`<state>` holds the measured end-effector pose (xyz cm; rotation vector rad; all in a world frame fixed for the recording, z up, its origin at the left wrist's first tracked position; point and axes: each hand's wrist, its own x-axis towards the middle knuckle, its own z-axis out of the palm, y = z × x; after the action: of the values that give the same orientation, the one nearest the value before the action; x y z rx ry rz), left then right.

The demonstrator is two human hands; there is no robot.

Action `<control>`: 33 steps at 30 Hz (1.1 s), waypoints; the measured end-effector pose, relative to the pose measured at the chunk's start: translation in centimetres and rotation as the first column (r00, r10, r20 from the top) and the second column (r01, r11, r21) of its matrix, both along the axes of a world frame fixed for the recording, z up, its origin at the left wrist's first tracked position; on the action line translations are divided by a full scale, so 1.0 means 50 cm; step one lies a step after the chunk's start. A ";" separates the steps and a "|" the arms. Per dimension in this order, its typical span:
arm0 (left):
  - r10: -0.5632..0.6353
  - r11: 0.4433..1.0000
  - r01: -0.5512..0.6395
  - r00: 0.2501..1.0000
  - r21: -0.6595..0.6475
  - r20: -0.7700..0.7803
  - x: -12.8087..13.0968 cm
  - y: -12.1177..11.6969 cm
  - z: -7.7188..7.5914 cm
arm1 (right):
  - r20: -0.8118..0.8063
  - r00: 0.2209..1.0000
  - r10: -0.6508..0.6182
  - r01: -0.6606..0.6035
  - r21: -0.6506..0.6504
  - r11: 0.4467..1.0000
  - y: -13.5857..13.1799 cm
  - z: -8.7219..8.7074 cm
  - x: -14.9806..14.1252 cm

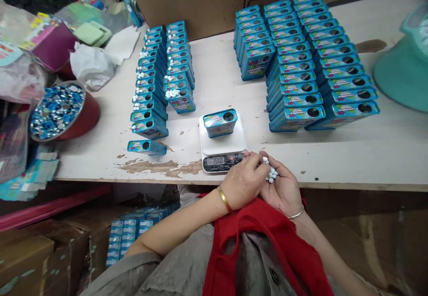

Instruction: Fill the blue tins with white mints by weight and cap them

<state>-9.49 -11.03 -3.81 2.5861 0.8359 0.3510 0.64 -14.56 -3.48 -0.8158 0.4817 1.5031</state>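
Observation:
My right hand is cupped palm up at the table's front edge, holding several small white and pale blue candies. My left hand lies over it with fingertips pinched into the candies. Just beyond both hands stands a small white digital scale with a lit display. A blue tin with a round hole in its top sits on the scale's platform.
Rows of blue tins fill the table's right side. More tins, some topped with white candies, stand left of centre; one tin lies flat. A red bowl of round caps sits at left. A teal fan base stands far right.

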 end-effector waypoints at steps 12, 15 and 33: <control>0.010 0.991 0.012 0.986 -0.130 0.166 -0.011 0.044 0.020 | -0.038 0.999 -0.032 0.034 0.036 0.999 0.028 0.003 -0.005; 0.006 0.984 0.046 0.955 -0.170 0.296 -0.018 0.078 0.053 | -0.052 0.998 -0.040 0.044 0.089 0.995 0.061 0.028 -0.007; 0.022 0.998 -0.029 0.993 0.057 0.114 -0.023 0.130 0.124 | -0.036 0.999 -0.033 0.039 0.182 0.983 0.075 0.051 0.012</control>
<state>-10.61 -4.52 2.41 2.5830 0.8305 0.5317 1.24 -10.82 -0.93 -0.6364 0.3746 1.5044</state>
